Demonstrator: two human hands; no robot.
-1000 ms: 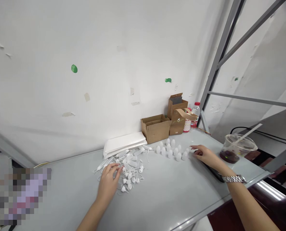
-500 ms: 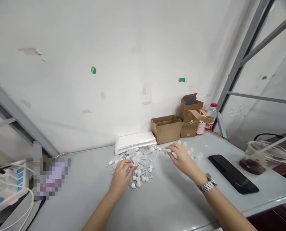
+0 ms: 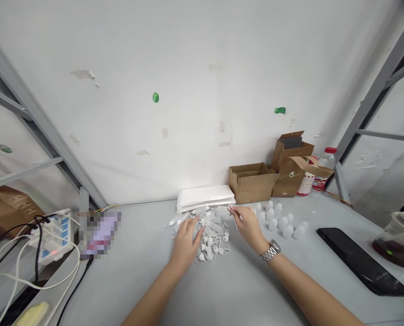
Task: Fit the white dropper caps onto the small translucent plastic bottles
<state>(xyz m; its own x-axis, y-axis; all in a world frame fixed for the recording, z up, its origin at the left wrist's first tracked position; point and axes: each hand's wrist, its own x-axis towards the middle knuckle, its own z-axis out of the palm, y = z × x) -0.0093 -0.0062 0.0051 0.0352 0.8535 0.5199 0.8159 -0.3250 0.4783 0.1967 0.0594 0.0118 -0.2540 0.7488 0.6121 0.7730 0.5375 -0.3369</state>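
Observation:
A loose pile of small white plastic parts (image 3: pixel 207 242) lies on the table. Some have round heads with thin curved tails; others are clear and elongated (image 3: pixel 213 225). My left hand (image 3: pixel 185 242) rests at the pile's left side, thumb and fingers apart, its fingertips over the parts. At the pile's back right, my right hand (image 3: pixel 248 225) pinches a small white plastic piece (image 3: pixel 230 209) between thumb and fingertips; its exact kind is too small to tell. Just beyond that hand stand several translucent white caps (image 3: pixel 282 222), spaced apart in a loose group.
Behind the pile lies a white stack (image 3: pixel 205 195). An open cardboard box (image 3: pixel 254 185), a brown carton (image 3: pixel 290 174) and a red-capped bottle (image 3: pixel 327 163) stand along the wall. At right are a black phone (image 3: pixel 361 260) and a clear cup (image 3: pixel 399 244); at left, a power strip (image 3: pixel 57 237) with cables.
My right hand has moved left towards the pile, and its fingertips have closed on a white piece. More of the translucent caps now shows. The view has turned left.

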